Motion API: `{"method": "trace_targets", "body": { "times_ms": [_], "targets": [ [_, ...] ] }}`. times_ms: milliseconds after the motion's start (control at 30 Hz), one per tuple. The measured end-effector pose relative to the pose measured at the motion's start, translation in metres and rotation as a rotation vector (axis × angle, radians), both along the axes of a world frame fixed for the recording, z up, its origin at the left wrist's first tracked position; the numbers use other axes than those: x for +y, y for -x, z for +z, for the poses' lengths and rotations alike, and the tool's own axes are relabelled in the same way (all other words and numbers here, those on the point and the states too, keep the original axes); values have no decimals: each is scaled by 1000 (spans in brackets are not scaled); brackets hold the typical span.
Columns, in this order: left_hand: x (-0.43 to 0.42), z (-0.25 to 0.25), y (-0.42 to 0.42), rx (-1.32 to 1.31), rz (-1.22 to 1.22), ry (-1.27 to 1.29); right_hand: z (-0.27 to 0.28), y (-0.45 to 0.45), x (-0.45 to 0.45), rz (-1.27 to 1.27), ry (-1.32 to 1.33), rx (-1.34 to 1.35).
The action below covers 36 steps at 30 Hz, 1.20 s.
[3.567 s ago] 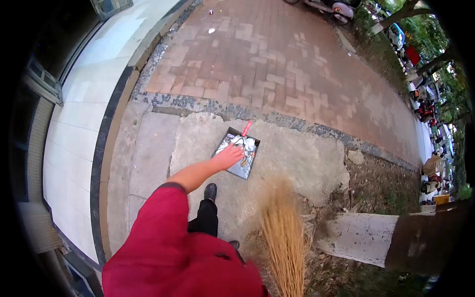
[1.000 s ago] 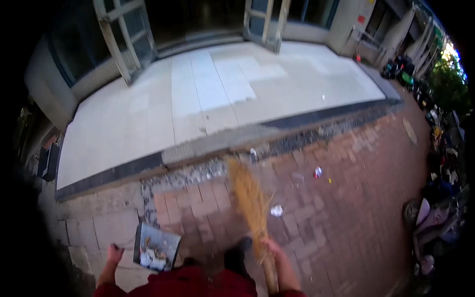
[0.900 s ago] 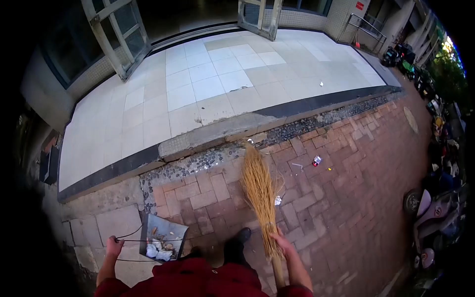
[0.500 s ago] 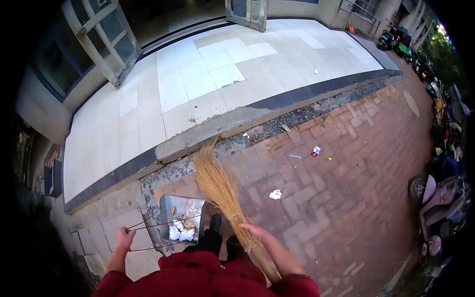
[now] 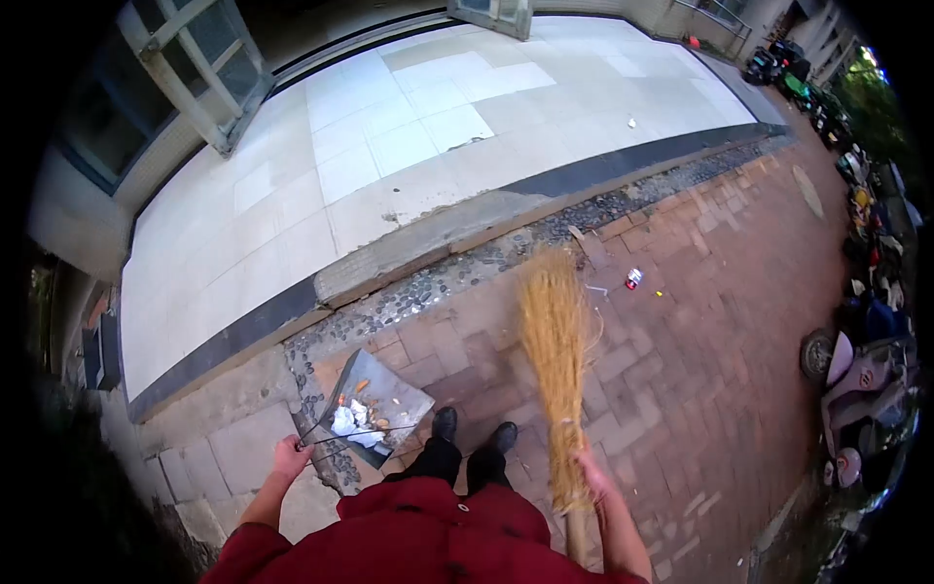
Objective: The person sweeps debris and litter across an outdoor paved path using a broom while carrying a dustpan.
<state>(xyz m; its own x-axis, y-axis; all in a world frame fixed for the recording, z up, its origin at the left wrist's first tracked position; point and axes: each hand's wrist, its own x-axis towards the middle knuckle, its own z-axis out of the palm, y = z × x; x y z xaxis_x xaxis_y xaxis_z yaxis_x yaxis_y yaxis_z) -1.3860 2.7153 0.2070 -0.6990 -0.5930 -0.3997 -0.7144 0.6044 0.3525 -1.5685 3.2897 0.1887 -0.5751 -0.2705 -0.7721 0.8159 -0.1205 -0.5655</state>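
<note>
1. Underfoot lies reddish brick paving [image 5: 700,389], its blocks set in a woven pattern; paler concrete slabs [image 5: 243,448] take over at the left.
2. A strip of rounded pebbles [image 5: 389,311] runs between the bricks and a raised platform [image 5: 409,146] of smooth, pale tiles (some noticeably whiter than others), edged partly in dark stone.
3. Beyond the platform, a framed door with glass panes [image 5: 199,68] stands ajar; a pale purple scooter [image 5: 866,389] is parked at the far right.
4. The dustpan [image 5: 404,402], grey and shallow with low walls, is just left of the person's dark shoes [image 5: 445,423]. Whether it rests on the ground or hangs slightly above, I cannot tell.
5. Inside it, crumpled white scraps [image 5: 347,419] gather toward the side nearer the left hand [image 5: 291,456], with small orange-brown bits beside them.
6. That hand is closed around the dustpan's thin, dark wire handle.
7. The right hand [image 5: 591,477] grips the broom [image 5: 555,341] near its bound neck. Its long, yellow straw fans out away from the body, slightly blurred; contact with the bricks is unclear.
8. Past the straw, to its right, lie a small red-and-white packet [image 5: 634,278] and a yellow speck [image 5: 659,293].
</note>
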Motion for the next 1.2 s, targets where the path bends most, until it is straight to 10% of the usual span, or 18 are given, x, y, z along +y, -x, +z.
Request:
{"method": "trace_targets", "body": {
  "times_ms": [133,433,700,867,933,1200],
  "targets": [
    [-35,-25,22,2,-160,22,44,-51,-57,75,-27,-40],
    [-69,-49,96,-153,-395,101,-75,-145,42,29,-187,-228],
    [-71,-75,64,-144,-440,31,106,-131,-14,-196,-328,-96],
    [-58,-78,72,-29,-378,31,56,-70,-77,-198,65,-169],
    [-45,-46,89,-32,-346,6,-48,-41,-80,-30,-49,2],
    [-44,0,109,-29,-342,120,-125,-9,32,-236,-28,-105]
  ]
}}
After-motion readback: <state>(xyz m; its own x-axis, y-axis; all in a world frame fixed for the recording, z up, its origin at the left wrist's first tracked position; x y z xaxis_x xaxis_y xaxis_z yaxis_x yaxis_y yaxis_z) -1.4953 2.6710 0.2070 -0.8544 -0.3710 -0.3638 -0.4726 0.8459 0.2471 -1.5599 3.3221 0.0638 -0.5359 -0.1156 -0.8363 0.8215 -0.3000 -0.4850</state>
